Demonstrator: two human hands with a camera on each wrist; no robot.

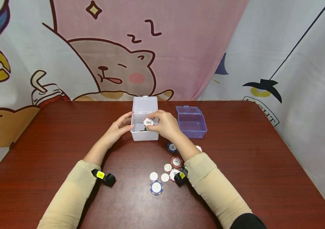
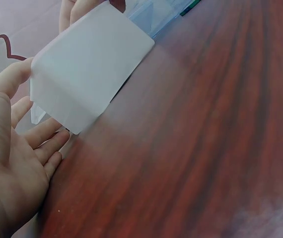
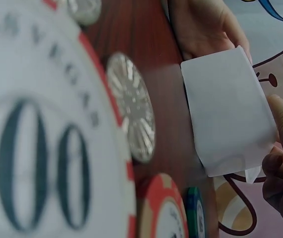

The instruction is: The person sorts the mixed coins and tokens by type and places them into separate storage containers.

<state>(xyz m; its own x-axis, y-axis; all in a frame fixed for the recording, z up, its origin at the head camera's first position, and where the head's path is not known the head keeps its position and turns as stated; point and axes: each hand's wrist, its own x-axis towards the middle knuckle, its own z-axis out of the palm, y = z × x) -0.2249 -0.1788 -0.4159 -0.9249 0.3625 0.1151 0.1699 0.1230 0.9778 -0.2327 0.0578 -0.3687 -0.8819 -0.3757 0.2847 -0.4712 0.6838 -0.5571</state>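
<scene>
My right hand [image 1: 166, 124] pinches a white poker chip [image 1: 148, 122] marked 100 between thumb and fingers, over the opening of a white plastic box [image 1: 145, 136]. The box stands on the table with its lid [image 1: 145, 104] up at the back. A bit of something dark and green [image 1: 144, 129] shows inside it, partly hidden by the held chip. At the box's left wall, my left hand [image 1: 119, 127] rests its thumb and extended fingers against the side; the left wrist view shows the thumb [image 2: 20, 74] at the box's edge.
A purple see-through box [image 1: 192, 125] stands right of the white one, lid up. Nearer lie a dark 50 chip [image 1: 172, 147], a red 5 chip [image 1: 176, 162], a blue-edged chip [image 1: 156, 188], red-and-white chips [image 1: 174, 174] and small pale discs [image 1: 153, 176], some below my right forearm.
</scene>
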